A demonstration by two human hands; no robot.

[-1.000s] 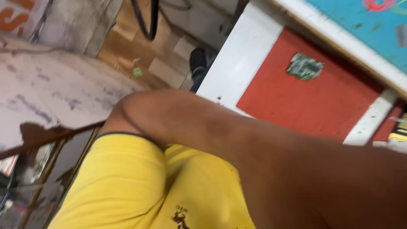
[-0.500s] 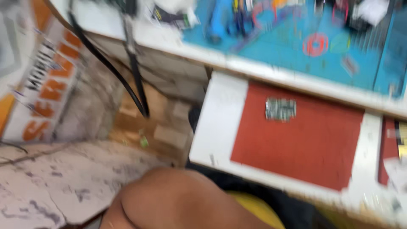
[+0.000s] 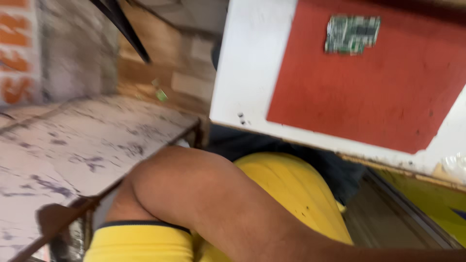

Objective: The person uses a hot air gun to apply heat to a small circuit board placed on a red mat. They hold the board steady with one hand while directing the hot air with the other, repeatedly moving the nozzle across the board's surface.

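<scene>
Bare arm (image 3: 213, 199) bent at the elbow fills the lower middle, crossing over yellow fabric (image 3: 286, 194), smooth, with a dark band edging the hem at lower left. Neither hand is in frame, so cannot tell whether either grip is spread or pressed together, nor what it holds. Landmark: red mat (image 3: 369, 82), flat, matte, slightly scuffed, set into a white board surface (image 3: 247, 63) with chipped, dirty edges. Small green circuit board (image 3: 352, 33), rectangular with a stepped outline and pale metal patches, lies flat on the mat near its upper edge, well apart from the arm. Left of the mat and lower, a pale slab (image 3: 73, 145), marble-like with dark purplish streaks, held in a rusty metal frame. Above that slab, rough brown wall (image 3: 145, 68) of worn blocks, with 1 black cable (image 3: 121, 29) slanting across it. Below the mat's right corner, a dull grey rail (image 3: 393, 213) beside a yellow-green panel (image 3: 432, 194). Image is motion-blurred; fine detail unreadable.
</scene>
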